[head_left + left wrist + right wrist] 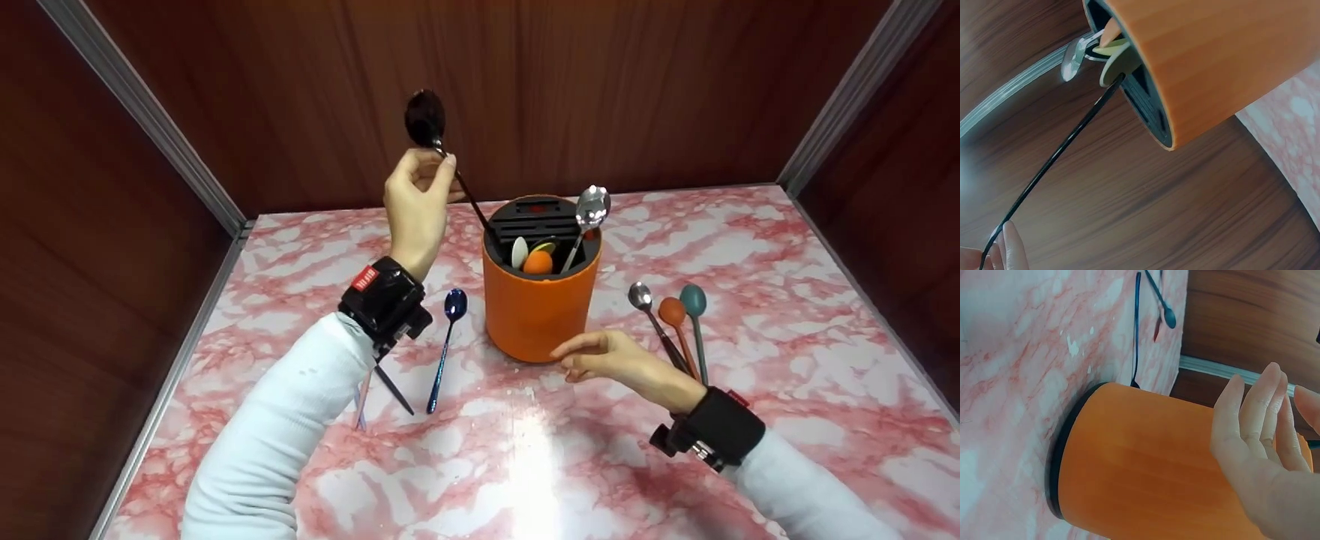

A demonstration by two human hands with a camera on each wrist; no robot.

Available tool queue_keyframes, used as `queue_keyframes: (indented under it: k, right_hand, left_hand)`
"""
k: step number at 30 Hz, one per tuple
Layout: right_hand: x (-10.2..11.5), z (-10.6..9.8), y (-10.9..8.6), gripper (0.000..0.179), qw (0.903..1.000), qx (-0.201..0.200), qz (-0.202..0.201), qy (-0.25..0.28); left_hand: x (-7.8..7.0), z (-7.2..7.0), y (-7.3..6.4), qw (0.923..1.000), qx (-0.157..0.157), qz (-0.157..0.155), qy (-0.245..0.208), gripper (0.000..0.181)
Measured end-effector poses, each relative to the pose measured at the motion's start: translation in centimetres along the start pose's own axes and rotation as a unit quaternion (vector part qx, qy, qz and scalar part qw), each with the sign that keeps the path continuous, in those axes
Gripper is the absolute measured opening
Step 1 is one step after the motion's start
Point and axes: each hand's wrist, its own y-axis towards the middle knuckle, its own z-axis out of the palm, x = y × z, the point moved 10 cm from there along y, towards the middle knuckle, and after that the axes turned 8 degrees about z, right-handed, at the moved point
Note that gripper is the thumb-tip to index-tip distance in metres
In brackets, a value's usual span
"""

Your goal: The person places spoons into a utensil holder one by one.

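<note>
My left hand (418,202) pinches a long dark spoon (425,120) just below its bowl. The spoon tilts, bowl up, and its thin handle (1053,160) runs down into the opening of an orange utensil holder (536,319). Inside the holder's black top stand a silver spoon (592,208), an orange-tipped utensil (538,262), a pale one (519,253) and a yellow-edged one. Near the holder's lower front is my right hand (619,364), fingers loosely bent with nothing held; whether it touches the holder I cannot tell.
A blue metallic spoon (454,306) lies left of the holder, with further handles (394,386) partly hidden by my left arm. To the right lie a silver spoon with dark handle (642,296), an orange spoon (673,310) and a teal spoon (694,300). Wood-look panels (660,90) enclose the marbled table.
</note>
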Motion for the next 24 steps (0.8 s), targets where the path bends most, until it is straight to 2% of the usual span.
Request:
queue_keyframes:
  k: [4,12,24]
  right_hand:
    - [-0.3,-0.1,-0.1,0.032,1.0,0.0,0.002,0.002]
    - [-0.9,0.0,-0.1,0.032,0.9997,0.0,0.01,0.024]
    - [-2.0,-0.1,-0.2,0.032,0.9988,-0.012,0.022,0.042]
  left_hand:
    - [0.5,0.1,-0.2,0.9994,0.005,0.007,0.033,0.007]
    - [1.3,0.5,-0.6,0.9985,0.008,0.016,0.052,0.007]
    - [3.5,1.5,-1.3,0.9974,0.019,-0.008,0.069,0.009]
